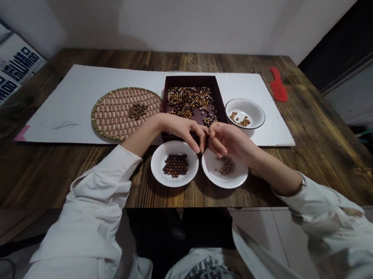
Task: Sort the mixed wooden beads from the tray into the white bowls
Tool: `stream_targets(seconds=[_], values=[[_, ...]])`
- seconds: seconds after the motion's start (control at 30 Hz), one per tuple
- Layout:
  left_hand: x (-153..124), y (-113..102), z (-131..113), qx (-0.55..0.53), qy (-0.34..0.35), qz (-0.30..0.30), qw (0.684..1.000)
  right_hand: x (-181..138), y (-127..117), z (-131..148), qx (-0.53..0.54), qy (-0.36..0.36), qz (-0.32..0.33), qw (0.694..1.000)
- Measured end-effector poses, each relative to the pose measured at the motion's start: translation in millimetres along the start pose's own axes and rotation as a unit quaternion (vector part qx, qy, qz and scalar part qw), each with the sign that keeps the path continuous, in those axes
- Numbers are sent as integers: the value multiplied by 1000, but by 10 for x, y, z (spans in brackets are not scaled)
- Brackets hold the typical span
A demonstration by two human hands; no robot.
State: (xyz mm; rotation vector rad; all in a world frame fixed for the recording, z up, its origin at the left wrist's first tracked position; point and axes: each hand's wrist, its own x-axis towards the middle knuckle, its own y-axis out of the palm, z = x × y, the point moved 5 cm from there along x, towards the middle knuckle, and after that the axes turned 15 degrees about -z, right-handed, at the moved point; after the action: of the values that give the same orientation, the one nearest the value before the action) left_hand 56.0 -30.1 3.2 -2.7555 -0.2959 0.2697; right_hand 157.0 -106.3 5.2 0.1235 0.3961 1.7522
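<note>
My left hand [185, 130] hangs over the gap between two white bowls, its thumb and fingers pinched together. Whatever lies between those fingertips is too small to make out. Close against it, my right hand [229, 139] is curled above the right bowl [210, 174], and its fingers hide their contents. Pale brown beads [226, 165] lie in that bowl, partly under the hand. Dark brown beads [176, 165] fill the middle of the left bowl [156, 169]. Just beyond my hands stands a dark red box [220, 102] with many mixed beads [190, 99].
A round woven tray [110, 114] with olive-brown beads [137, 111] lies left of the box. To the right, a dark-rimmed white bowl [255, 112] holds yellowish beads [240, 119]. A white board [65, 94] lies under them. A red comb-like tool [278, 86] rests on the wooden table [320, 143].
</note>
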Motion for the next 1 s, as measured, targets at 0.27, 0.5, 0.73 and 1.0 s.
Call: stream_targets(seconds=[0.27,0.5,0.73,1.0], values=[[-2,-7,-13,14,-3,17,1000,2,-47,-11,-10,7,-14,1000],[-6,1,-5,24,-1,22,999,6,-41,-10,-3,14,-9,1000],[-12,9,8,25,8,-5,1000,12,-49,-14,-10,9,-4,1000],[-27,26,-51,39,0,-13,999,8,-26,-16,-3,-5,8,1000]])
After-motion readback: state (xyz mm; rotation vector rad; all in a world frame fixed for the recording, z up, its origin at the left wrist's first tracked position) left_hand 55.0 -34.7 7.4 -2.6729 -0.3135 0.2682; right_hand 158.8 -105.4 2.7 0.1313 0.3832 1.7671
